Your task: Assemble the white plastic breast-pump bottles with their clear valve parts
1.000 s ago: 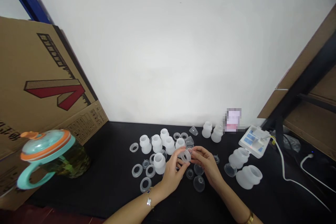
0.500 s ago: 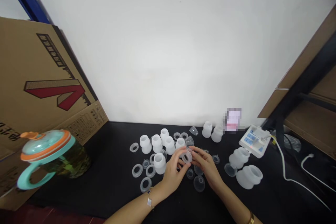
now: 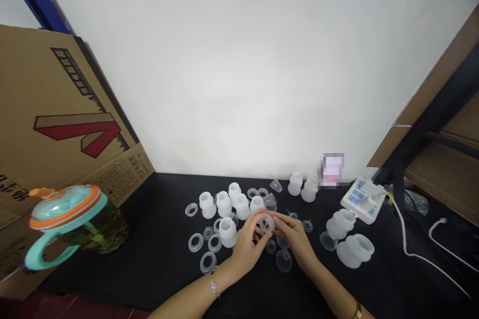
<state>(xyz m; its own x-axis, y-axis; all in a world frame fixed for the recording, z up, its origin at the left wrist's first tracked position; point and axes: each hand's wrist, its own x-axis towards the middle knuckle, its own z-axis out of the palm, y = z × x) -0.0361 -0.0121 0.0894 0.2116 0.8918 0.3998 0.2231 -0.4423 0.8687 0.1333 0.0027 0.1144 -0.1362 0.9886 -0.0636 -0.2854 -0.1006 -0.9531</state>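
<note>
Over the black table, my left hand (image 3: 246,245) grips a translucent screw ring (image 3: 266,224), thumb at its lower edge and fingers round its far side. The fingertips of my right hand (image 3: 296,240) pinch the ring's right edge; whether a clear part sits inside it I cannot tell. Close behind my hands stands a small white bottle (image 3: 257,205), and another white bottle (image 3: 227,232) is left of my left hand. Loose rings, such as one ring (image 3: 208,262), lie at the left. A clear silicone nipple (image 3: 284,260) lies below my right hand.
A teal-lidded jug (image 3: 78,219) is at the left by a cardboard box (image 3: 56,109). Two wide bottles (image 3: 355,251) lie tipped at the right, near a white power strip (image 3: 363,200) with a cable. Two bottles (image 3: 295,184) stand by the white wall (image 3: 224,84).
The fingers of my right hand have closed in slightly on the ring, which has turned a little. The things on the table have stayed put.
</note>
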